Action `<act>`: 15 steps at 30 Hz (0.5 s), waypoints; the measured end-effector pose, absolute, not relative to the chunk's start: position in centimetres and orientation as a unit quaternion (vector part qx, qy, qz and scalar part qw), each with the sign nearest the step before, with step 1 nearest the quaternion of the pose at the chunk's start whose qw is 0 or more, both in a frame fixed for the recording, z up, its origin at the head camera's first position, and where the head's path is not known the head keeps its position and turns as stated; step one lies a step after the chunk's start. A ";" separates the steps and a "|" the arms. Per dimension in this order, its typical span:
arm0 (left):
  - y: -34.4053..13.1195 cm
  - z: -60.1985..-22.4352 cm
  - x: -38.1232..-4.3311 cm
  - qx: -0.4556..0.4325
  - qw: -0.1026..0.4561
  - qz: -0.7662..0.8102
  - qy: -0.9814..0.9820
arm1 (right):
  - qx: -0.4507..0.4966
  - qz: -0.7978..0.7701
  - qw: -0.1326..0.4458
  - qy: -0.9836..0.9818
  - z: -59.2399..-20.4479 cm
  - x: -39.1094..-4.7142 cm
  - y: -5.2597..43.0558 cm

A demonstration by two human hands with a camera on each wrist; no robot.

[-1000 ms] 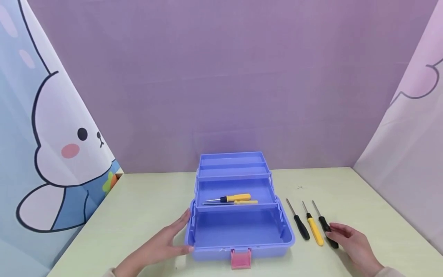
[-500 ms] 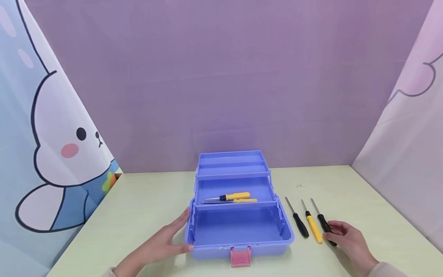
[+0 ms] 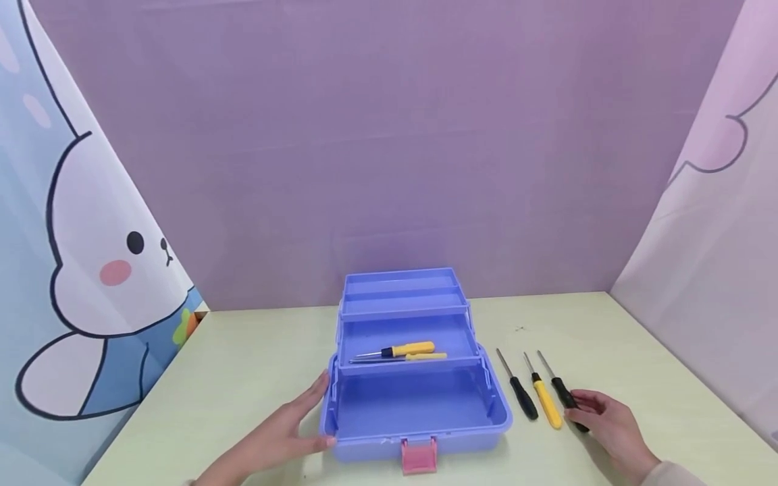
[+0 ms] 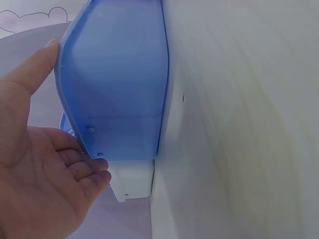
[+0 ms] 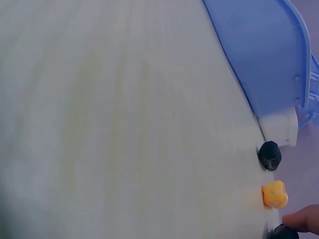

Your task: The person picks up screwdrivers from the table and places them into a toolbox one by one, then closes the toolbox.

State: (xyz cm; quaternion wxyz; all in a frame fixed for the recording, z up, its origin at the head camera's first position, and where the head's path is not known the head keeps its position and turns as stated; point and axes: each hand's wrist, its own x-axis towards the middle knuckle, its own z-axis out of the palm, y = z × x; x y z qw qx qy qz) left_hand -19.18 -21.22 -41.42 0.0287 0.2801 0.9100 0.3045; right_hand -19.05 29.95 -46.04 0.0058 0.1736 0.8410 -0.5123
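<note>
A blue-violet toolbox stands open on the table, its trays stepped up at the back and a pink latch in front. My left hand touches its left side, thumb at the front corner and fingers farther back; in the left wrist view the thumb rests on the rim. To the right of the box lie a black-handled screwdriver, a yellow-handled screwdriver and another black-handled screwdriver. My right hand pinches the handle of that rightmost one, low over the table.
Two yellow-handled tools, one a screwdriver, lie in the middle tray. A purple cloth hangs behind the table. Printed curtains stand at both sides.
The head view has shifted a little. The tip of the rightmost black screwdriver now lies slightly nearer the yellow one. Both hands keep their places on the toolbox and screwdriver handle.
</note>
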 end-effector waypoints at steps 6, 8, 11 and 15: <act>-21.3 -41.6 -19.1 0.272 0.042 0.311 0.909 | 0.172 -0.496 0.011 0.851 -45.9 -18.9 29.9; -21.3 -41.6 -19.1 0.274 0.046 0.312 0.909 | 0.172 -0.489 0.012 0.855 -45.9 -18.8 30.0; -21.3 -41.7 -19.2 0.277 0.043 0.306 0.910 | 0.174 -0.483 0.013 0.858 -45.8 -18.8 30.1; -21.2 -41.7 -19.3 0.274 0.041 0.304 0.911 | 0.177 -0.476 0.011 0.862 -45.9 -18.9 30.2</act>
